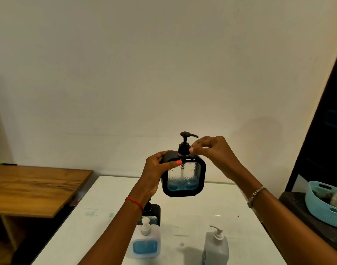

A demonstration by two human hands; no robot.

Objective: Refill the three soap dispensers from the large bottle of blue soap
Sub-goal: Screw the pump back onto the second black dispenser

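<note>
My left hand (156,173) grips a black-framed dispenser (184,176) by its left shoulder and holds it upright in the air above the white table (202,211). A shallow layer of blue soap lies at its bottom. My right hand (211,150) pinches the black pump collar (184,149) at its neck. A white dispenser (145,243) with blue soap stands near the front. Behind it, partly hidden by my left forearm, stands a second black dispenser (154,212). A grey pump bottle (215,245) stands at the front right.
A wooden table (35,188) stands to the left, with a gap between it and the white table. On a dark shelf (293,203) to the right sits a light blue basket (324,203). A plain wall rises behind.
</note>
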